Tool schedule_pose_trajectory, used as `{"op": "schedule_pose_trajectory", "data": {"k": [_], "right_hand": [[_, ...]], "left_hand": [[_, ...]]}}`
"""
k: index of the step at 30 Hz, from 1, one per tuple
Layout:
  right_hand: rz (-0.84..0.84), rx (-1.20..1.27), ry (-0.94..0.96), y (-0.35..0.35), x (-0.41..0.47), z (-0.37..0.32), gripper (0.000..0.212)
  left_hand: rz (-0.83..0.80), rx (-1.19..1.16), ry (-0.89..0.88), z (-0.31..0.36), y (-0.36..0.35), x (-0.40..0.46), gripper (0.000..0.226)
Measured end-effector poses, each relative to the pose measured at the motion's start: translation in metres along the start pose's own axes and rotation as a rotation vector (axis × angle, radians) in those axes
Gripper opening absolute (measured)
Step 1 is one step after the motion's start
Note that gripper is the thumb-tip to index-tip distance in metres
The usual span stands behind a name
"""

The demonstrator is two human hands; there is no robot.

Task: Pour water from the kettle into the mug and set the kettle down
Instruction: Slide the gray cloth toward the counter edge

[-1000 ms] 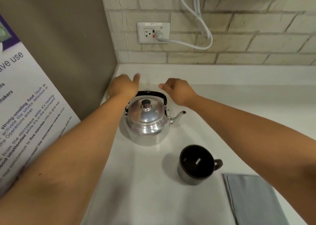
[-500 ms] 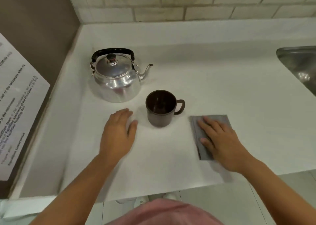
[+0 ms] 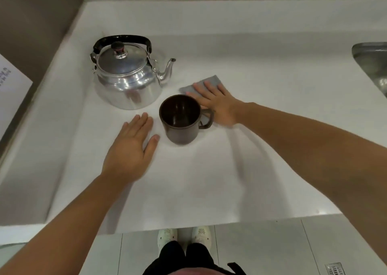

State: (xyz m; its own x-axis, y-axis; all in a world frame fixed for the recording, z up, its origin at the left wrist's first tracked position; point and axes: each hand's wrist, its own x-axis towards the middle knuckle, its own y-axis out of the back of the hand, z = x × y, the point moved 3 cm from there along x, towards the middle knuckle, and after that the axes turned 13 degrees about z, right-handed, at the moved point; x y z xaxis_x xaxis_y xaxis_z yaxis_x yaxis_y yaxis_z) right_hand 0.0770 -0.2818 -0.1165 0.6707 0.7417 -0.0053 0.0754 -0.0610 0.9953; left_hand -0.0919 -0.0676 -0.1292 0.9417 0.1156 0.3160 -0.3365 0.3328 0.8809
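Spillage threatens: mug (image 3: 179,119) stands close between flat, splayed, empty left hand (image 3: 130,149) and right hand (image 3: 217,104) pressing cloth (image 3: 206,84), kettle (image 3: 127,76) near counter's (image 3: 272,138) back-left corner ungrasped.

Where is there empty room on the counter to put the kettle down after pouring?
Bare counter lies between the cloth and the sink, and along the front edge between the two arms. It is crowded around the mug: the kettle behind it, the left hand beside it, the right hand flat on the cloth.
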Motion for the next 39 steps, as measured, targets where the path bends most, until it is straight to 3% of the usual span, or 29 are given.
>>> {"op": "schedule_pose_trajectory", "data": {"k": [2,5,10,14,22,26,30,35,39], "right_hand": [[0.001,0.048,-0.026,0.005,0.001,0.018,0.058],[0.084,0.024,-0.344,0.004,-0.006,0.044,0.057],[0.095,0.093,-0.185,-0.007,-0.033,0.022,0.060],[0.126,0.068,-0.501,-0.005,-0.063,0.024,0.059],[0.159,0.071,-0.470,-0.020,-0.181,-0.134,0.061],[0.154,0.082,-0.393,-0.023,-0.159,-0.197,0.061],[0.148,0.190,-0.308,-0.026,-0.106,-0.238,0.060],[0.139,0.374,-0.311,-0.017,-0.104,-0.221,0.062],[0.139,0.224,-0.460,-0.009,-0.147,-0.154,0.064]], "left_hand": [[0.003,-0.006,0.005,-0.001,0.001,0.001,0.057],[0.011,-0.006,0.021,0.000,0.001,0.001,0.056],[0.019,-0.013,0.018,0.002,0.001,0.002,0.056],[0.005,0.000,0.009,0.000,0.001,0.001,0.058],[-0.115,-0.036,-0.074,-0.008,0.009,0.003,0.052],[-0.169,-0.090,-0.076,-0.018,0.020,-0.008,0.050],[-0.170,-0.227,0.079,-0.016,0.031,-0.014,0.049],[0.009,-0.312,0.126,0.018,0.044,-0.043,0.045],[-0.135,-0.126,-0.040,0.039,0.027,-0.075,0.055]]}}
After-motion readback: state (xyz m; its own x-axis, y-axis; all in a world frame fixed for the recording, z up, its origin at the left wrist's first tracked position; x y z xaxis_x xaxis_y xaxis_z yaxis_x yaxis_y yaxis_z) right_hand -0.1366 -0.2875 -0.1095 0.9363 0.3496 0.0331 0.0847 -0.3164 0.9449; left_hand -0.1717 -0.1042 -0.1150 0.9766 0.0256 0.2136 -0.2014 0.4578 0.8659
